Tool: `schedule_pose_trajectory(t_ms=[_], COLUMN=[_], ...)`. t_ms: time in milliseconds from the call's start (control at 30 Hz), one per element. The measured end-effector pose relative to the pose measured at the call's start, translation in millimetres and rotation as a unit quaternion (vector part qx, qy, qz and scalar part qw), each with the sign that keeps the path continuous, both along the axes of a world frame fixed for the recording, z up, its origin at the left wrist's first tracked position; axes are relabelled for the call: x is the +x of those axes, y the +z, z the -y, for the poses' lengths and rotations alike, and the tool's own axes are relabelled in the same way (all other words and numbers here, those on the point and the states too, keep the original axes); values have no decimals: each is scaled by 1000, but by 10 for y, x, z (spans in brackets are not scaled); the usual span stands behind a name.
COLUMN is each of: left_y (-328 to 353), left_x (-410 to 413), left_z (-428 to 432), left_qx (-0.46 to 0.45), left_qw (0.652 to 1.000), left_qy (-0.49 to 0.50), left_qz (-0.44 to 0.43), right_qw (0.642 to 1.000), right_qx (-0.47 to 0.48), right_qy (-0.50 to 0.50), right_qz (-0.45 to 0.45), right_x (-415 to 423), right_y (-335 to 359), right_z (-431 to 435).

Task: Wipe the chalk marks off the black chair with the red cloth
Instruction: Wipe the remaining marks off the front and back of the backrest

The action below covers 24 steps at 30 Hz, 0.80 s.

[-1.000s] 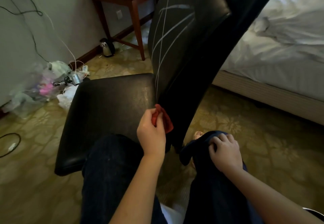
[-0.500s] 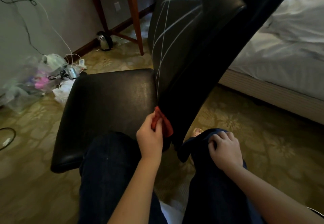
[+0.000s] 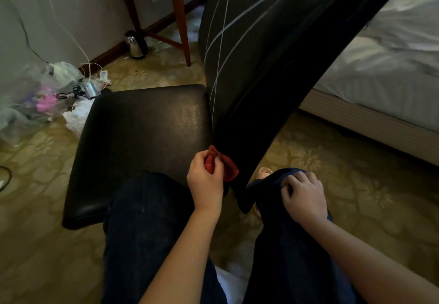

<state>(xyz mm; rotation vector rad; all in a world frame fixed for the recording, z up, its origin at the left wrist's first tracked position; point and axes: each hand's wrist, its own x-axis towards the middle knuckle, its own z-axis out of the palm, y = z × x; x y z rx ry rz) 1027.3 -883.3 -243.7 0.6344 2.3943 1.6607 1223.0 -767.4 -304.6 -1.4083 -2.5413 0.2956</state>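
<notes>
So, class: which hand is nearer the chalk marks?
Left. The left hand, gripping the cloth, sits just below the marks; the right hand clasps the knee, farther off.

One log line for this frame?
left hand: grips red cloth at backrest base | right hand: clutches knee | chalk marks: unwiped

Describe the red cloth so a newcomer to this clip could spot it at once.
Find the black chair filling the middle of the view. Where its chalk-marked backrest meets the seat, the left hand pinches the red cloth. It is the only red thing there, set against the chair and dark trousers.
</notes>
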Motion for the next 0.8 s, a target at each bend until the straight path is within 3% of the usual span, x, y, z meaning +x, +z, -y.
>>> schedule_pose_trajectory(t_ms=[133, 267, 367, 533, 700, 800], left_y=[-140, -416, -503, -393, -90, -95], left_x=[40, 146, 193, 185, 96, 59], left_z=[-16, -44, -107, -74, -11, -19], left_qx=[1, -9, -8, -9, 73, 59], left_qw=[999, 973, 965, 971, 993, 996], left_qy=[-2, -39, -41, -30, 41, 26], left_qz=[41, 229, 257, 238, 85, 55], right_qw=[1000, 1000, 1000, 1000, 999, 1000], right_qx=[0, 14, 26, 26, 33, 31], right_qy=[1, 5, 8, 0, 6, -3], right_qz=[8, -4, -7, -3, -7, -6], right_x=[-13, -33, -47, -10, 8, 13], right_y=[-1, -17, -29, -46, -57, -61], right_z=[9, 42, 37, 7, -20, -37])
